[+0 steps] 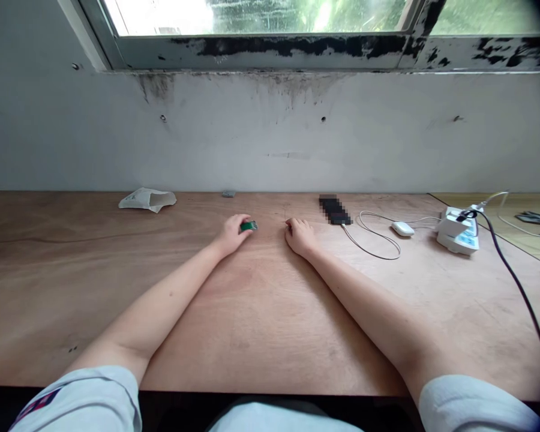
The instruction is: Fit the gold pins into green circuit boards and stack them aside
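Between the thumb and fingers of my left hand [232, 235] is a small green box-like object [247, 226] with a greyish end; its exact kind is too small to tell. That hand rests low over the wooden table [252, 312], left of the middle. A short gap to the right, my right hand [301, 237] lies on the tabletop with its fingers curled in. Its thumb and palm are mostly hidden, so whatever it may hold cannot be made out. Behind the left hand, a small flat grey piece [228, 194] lies near the wall.
A crumpled white bag [147, 200] lies at the back left. Right of my right hand are a blurred-out black phone [335, 210] on a white cable [378, 257], a white earphone case [402, 228] and a white power strip [459, 231] with a black cord [517, 276].
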A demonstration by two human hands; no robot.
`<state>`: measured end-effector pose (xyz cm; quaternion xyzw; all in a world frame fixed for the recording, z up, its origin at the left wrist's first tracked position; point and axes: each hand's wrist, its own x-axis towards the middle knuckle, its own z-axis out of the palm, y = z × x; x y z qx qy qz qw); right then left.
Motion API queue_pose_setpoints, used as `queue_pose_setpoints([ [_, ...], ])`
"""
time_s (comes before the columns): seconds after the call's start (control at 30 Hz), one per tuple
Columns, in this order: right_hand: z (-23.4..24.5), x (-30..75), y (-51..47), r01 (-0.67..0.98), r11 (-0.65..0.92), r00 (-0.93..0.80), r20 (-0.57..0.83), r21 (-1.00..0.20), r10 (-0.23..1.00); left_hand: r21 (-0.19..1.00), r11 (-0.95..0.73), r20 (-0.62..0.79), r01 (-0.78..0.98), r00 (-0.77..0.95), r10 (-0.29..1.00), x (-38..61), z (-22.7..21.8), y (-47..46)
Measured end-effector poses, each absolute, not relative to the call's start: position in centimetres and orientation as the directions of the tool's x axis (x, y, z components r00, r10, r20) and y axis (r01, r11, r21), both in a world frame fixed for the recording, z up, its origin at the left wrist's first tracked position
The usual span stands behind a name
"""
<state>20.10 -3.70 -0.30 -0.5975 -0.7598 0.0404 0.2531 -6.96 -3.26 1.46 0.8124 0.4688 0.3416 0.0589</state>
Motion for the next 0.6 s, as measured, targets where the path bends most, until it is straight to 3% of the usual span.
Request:
queue_pose_setpoints([
  [0.1, -0.2, 20.1, -3.6, 0.864, 0.302, -0.164, 0.340, -0.404, 0.926, 0.391, -0.613, 0.475, 0.686, 0.420, 0.773, -2.6, 1.1, -4.4],
  [0.27, 0.0, 20.6, -3.6, 0.811, 0.318, -0.161, 0.335, -0.492, 0.928, 0.351, -0.566, 0.395, 0.746, 0.430, 0.812, -0.3, 1.2, -4.8],
  [0.47, 0.1, 20.9, -4.1, 0.531, 0.488, -0.320, 0.369, -0.693, 0.873, 0.326, -0.483, 0.333, 0.813, 0.379, 0.864, -1.3, 1.1, -4.6],
  [0.6, 0.4, 20.7, -4.6, 0.524, 0.577, -0.407, 0.410, -0.627, 0.816, 0.362, -0.527, 0.332, 0.769, 0.422, 0.844, -1.5, 1.0, -4.3],
])
